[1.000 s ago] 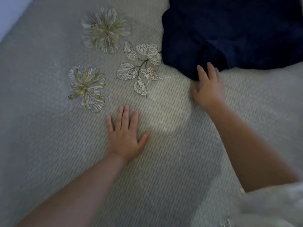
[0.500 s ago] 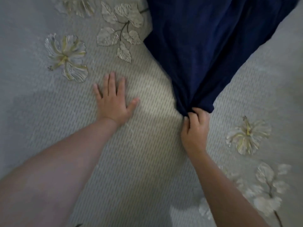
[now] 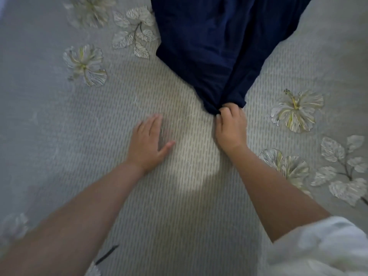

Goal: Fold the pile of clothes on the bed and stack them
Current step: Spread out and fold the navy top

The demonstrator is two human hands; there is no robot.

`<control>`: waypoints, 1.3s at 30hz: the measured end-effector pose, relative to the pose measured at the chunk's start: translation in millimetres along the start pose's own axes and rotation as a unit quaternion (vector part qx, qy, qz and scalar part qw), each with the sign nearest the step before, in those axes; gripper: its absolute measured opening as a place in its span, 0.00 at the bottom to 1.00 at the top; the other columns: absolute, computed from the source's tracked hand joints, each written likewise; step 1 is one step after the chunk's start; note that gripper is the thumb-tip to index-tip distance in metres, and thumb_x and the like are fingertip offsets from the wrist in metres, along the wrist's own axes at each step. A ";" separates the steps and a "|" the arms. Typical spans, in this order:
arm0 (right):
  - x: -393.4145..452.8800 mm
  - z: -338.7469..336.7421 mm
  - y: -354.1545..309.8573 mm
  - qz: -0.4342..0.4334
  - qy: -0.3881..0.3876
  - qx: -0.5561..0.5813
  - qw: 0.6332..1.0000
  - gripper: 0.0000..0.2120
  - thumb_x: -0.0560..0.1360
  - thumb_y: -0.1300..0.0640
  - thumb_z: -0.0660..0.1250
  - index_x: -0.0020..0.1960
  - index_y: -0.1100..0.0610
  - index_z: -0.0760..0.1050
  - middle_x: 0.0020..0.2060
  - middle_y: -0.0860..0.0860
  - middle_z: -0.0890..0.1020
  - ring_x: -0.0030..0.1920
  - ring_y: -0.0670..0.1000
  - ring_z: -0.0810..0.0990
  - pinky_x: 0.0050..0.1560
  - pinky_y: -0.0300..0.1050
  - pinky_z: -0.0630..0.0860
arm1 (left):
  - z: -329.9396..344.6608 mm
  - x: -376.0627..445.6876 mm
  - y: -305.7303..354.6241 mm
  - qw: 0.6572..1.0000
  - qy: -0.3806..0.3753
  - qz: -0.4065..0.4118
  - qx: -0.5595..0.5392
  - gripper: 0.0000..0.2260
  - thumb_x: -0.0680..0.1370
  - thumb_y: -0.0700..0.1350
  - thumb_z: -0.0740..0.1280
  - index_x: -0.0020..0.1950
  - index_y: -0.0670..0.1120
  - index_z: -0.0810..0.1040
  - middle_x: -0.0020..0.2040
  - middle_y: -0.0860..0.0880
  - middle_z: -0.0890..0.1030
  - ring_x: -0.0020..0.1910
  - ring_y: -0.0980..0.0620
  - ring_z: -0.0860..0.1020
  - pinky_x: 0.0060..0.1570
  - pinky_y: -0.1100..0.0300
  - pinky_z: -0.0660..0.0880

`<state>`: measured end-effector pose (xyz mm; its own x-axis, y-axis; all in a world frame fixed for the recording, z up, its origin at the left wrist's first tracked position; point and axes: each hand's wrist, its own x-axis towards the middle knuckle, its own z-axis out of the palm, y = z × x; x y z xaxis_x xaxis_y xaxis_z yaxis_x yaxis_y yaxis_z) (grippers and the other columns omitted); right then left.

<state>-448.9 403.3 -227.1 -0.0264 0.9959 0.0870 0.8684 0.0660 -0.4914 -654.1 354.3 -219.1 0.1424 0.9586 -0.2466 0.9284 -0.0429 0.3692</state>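
Your right hand (image 3: pixel 231 127) gripped one navy garment (image 3: pixel 215 46) by its near end, fingers curled tight round a bunched corner of the cloth; the garment fanned away from your knuckles toward the far edge of the view, its folds converging at your fist and its far part cut off by the frame, so what kind of garment it was could not be told. Your left hand (image 3: pixel 148 144) lay flat on the grey bedspread (image 3: pixel 179 216), just to the left of the gripping hand and apart from it; its fingers were straight and together, thumb spread toward the right hand, holding nothing and not touching the cloth. Only that one piece of clothing was in sight; both forearms were bare, and a white sleeve (image 3: pixel 326 250) showed on the right arm near the camera.

The bedspread carried printed flowers and leaves: two flowers beyond your left hand, with one leaf sprig (image 3: pixel 135 34) between them and the garment's left edge; one yellow-centred flower (image 3: pixel 296 110) just right of your right hand; another flower beside your right wrist; a second leaf sprig (image 3: pixel 344 170) farther right. A pale patch of light lay on the weave between your two wrists.
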 end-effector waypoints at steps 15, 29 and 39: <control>-341.6 -152.0 54.7 -0.012 -0.233 0.004 0.972 0.04 0.65 0.77 0.66 0.37 0.71 0.76 0.31 0.63 0.78 0.30 0.62 0.77 0.31 0.49 0.75 | 62.6 -185.1 157.5 0.989 -0.093 0.058 0.103 0.26 0.78 0.35 0.56 0.75 0.41 0.53 0.75 0.40 0.52 0.74 0.41 0.50 0.70 0.44 0.51; -363.2 -246.4 31.3 0.189 -0.296 0.119 0.929 0.08 0.78 0.65 0.59 0.45 0.66 0.76 0.39 0.56 0.77 0.47 0.57 0.75 0.46 0.31 0.69 | -39.1 -243.8 147.5 0.943 -0.316 0.097 -0.024 0.07 0.80 0.43 0.57 0.51 0.41 0.72 0.48 0.44 0.77 0.43 0.50 0.73 0.41 0.60 0.67; -303.1 -267.2 5.2 0.238 -0.383 0.075 0.889 0.14 0.79 0.58 0.58 0.41 0.65 0.76 0.39 0.57 0.77 0.40 0.51 0.73 0.42 0.41 0.65 | -98.7 -231.0 152.0 0.948 -0.316 -0.013 0.014 0.08 0.79 0.43 0.59 0.50 0.41 0.76 0.51 0.43 0.77 0.49 0.48 0.74 0.43 0.60 0.67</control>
<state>-304.1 85.0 -24.4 -0.0526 0.6601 -0.7493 0.7974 -0.4240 -0.4294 -579.8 154.1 -17.6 0.2893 0.5990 -0.7467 0.9416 -0.0376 0.3347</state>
